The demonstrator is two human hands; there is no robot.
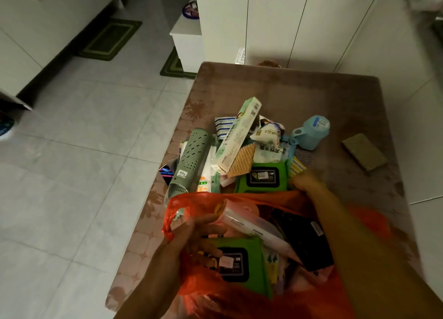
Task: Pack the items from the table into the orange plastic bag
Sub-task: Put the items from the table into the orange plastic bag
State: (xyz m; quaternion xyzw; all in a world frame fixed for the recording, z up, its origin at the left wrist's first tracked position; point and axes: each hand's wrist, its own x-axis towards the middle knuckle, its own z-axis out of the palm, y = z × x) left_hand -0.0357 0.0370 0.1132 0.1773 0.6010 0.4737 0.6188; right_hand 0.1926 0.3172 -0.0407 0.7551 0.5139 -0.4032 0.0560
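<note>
Left hand: the left hand [191,242] grips the near-left rim of the orange plastic bag [268,197], fingers curled over the plastic and holding the mouth open.
Right hand: the right hand [305,183] reaches past the bag's far rim to the pile; it is motion-blurred, so I cannot tell whether it has closed on anything. It sits just beside the green wipes pack on the table [262,177] and the yellow-striped packet [297,166].
Bag: it stands on the near end of the table [311,91], mouth open towards the camera. Inside show a second green wipes pack [237,261], a black pouch [309,244] and a clear flat package [249,225].
Pile: directly beyond the bag's far rim lie the perforated grey-green tube [189,155], the long white-green box [237,136], a waffle-pattern cloth [242,160], a white snack bag [268,133] and a light-blue cup [311,131].
Outlier: an olive sponge [364,151] lies well apart, beyond the bag and to the right of the pile.
Step in hand: judged as fetching the next item, probably the wipes pack nearest the rim.
Method advised: keep the left grip firm and the mouth wide; take flat packs first and lay them along the bag's side; leave the long box and tube to slide in upright.
Risk: thin plastic may tear on box corners; the leaning box may topple if its supports are pulled out.
</note>
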